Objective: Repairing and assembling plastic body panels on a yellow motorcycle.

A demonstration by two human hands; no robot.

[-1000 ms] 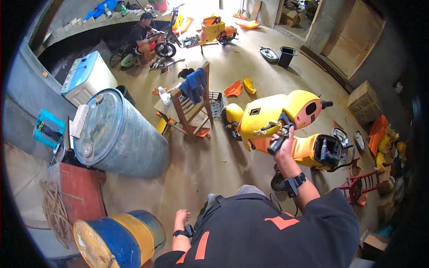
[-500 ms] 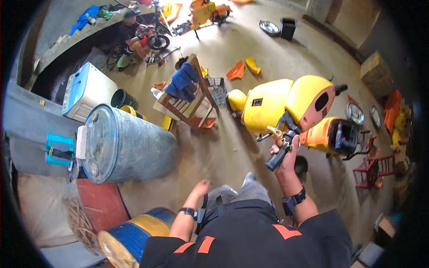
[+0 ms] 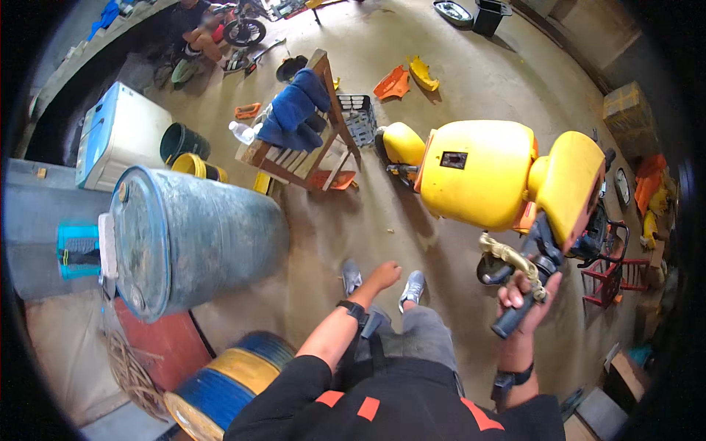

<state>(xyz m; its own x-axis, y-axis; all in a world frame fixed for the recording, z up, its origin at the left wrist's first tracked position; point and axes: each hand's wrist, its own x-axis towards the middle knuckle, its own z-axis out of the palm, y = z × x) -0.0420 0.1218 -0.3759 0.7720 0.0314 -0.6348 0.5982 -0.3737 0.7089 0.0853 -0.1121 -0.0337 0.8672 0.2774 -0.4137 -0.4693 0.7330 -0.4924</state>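
A yellow motor scooter (image 3: 482, 176) stands to the right, its front panel (image 3: 570, 187) turned toward the right side. My right hand (image 3: 540, 305) is wrapped round the black handlebar grip (image 3: 515, 317). Some of those fingers also touch a gold-coloured curved lever (image 3: 507, 253) beside the grip. My left hand (image 3: 384, 275) hangs in front of my body above my shoes, loosely curled, with nothing visible in it. Beyond it is a wooden chair (image 3: 321, 70) with blue cloth (image 3: 294, 110) draped on it.
A big blue-grey drum (image 3: 220, 239) lies at left, a blue-and-yellow drum (image 3: 239, 375) nearer. Orange (image 3: 392, 83) and yellow panels (image 3: 423, 73) lie on the floor ahead. A small red chair (image 3: 603, 283) stands at right. Far left, a person (image 3: 198, 29) sits by a motorbike wheel (image 3: 244, 32).
The scooter's front and handlebar have swung to the right and nearer, my right hand moving along with the grip. My left hand has moved forward and right. The whole view has shifted.
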